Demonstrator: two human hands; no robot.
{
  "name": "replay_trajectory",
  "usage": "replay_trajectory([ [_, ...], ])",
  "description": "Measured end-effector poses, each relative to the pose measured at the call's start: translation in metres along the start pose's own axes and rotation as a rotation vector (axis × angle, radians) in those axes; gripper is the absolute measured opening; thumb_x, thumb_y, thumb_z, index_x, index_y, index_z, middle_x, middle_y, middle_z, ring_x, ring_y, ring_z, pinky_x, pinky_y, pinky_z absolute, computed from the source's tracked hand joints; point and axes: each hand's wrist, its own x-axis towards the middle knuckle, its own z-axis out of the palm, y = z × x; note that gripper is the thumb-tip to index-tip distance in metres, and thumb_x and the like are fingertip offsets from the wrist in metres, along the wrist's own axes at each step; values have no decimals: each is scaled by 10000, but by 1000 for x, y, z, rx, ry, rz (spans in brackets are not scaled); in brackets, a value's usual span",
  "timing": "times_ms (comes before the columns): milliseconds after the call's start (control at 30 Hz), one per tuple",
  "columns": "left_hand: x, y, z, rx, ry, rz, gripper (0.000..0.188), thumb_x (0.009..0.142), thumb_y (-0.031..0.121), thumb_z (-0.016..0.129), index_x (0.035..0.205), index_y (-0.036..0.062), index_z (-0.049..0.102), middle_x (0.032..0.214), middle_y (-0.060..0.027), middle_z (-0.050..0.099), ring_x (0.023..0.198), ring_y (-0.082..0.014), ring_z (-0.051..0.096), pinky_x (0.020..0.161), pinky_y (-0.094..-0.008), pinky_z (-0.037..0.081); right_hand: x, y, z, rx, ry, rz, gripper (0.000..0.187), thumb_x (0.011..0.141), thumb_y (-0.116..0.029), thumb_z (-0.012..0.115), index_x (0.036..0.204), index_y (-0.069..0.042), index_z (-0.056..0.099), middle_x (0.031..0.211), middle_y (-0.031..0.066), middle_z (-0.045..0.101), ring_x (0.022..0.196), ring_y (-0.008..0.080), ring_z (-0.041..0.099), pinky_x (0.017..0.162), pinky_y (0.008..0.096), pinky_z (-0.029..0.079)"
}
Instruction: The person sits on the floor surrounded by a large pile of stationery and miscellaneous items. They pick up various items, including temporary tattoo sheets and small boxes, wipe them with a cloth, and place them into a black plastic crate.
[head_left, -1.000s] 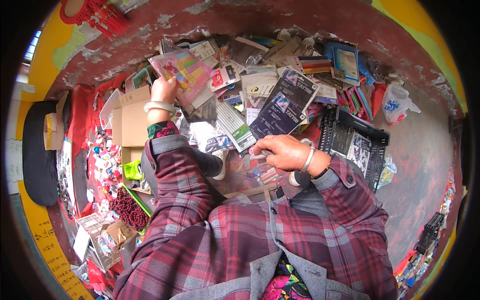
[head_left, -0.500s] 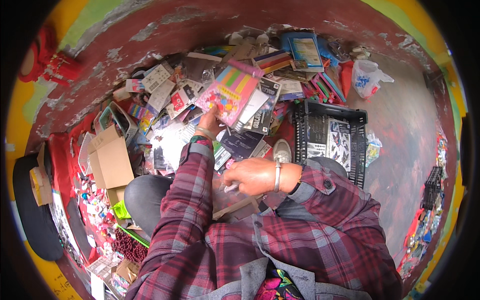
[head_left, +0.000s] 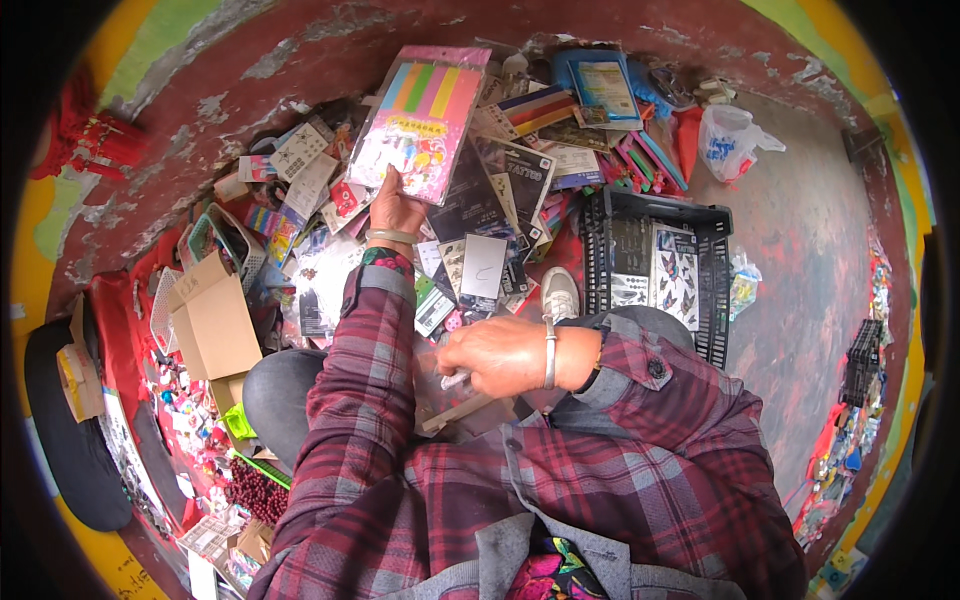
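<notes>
My left hand (head_left: 398,212) is reached out over the pile, fingers closed on the lower edge of a flat pink packet of coloured paper strips (head_left: 425,120) in clear wrapping. Close to my lap, my right hand (head_left: 492,356) is closed, its fingertips pinching a small whitish crumpled thing (head_left: 456,379), perhaps plastic film; most of it is hidden. Between the hands lie black tattoo-sticker sheets (head_left: 522,170), a white card (head_left: 484,265) and a green-and-white card (head_left: 433,308).
A black plastic crate (head_left: 715,290) holding sticker sheets stands to the right of my shoe (head_left: 560,293). Behind it sits a white plastic bag (head_left: 728,145). An opened cardboard box (head_left: 215,315) and a pale basket (head_left: 245,245) are at left. A peeling red wall (head_left: 330,45) bounds the pile.
My left hand has carried the pink packet up and to the left, away from me, uncovering black sheets and the white card. My right hand stays nearly where it was.
</notes>
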Motion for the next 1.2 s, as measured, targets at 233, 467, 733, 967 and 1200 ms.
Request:
replay_trajectory([
  [233, -25, -50, -42, 390, 97, -405, 651, 825, 462, 603, 1303, 81, 377, 1269, -120, 476, 1196, -239, 430, 964, -481, 352, 5, -3, -2, 26, -25, -31, 266, 673, -35, 526, 929, -55, 596, 934, 139, 604, 914, 326, 574, 782, 410, 457],
  [467, -89, -61, -216, 1291, 1291, -30, 376, 831, 317, 517, 1071, 39, 601, 1105, -153, 594, 989, -293, 588, 824, -320, 456, 6, -6, -2, 48, -16, -30, 299, 666, -25, 495, 949, -49, 588, 947, 138, 596, 920, 327, 567, 797, 413, 453],
  [733, -130, -3, -321, 344, 1596, 179, 385, 773, 185, 607, 1100, -6, 531, 1053, -167, 586, 918, -289, 589, 771, -365, 465, 18, -3, 4, 6, -94, 34, 307, 690, -27, 487, 984, -60, 567, 975, 116, 576, 947, 304, 553, 812, 391, 452],
  [967, -115, 12, -374, -29, 1251, 391, 471, 722, 69, 686, 1125, -44, 470, 1007, -179, 579, 855, -286, 590, 724, -404, 472, 26, -2, 0, -1, -128, 79, 294, 694, -25, 491, 979, -62, 554, 990, 107, 570, 954, 302, 552, 806, 393, 455],
  [1200, -99, 27, -329, 42, 1135, 186, 300, 740, 12, 658, 1006, 14, 521, 835, -111, 591, 613, -238, 568, 538, -383, 445, 24, 1, 1, 40, -87, 81, 275, 711, -27, 501, 971, -66, 579, 979, 119, 575, 936, 321, 553, 788, 415, 459],
])
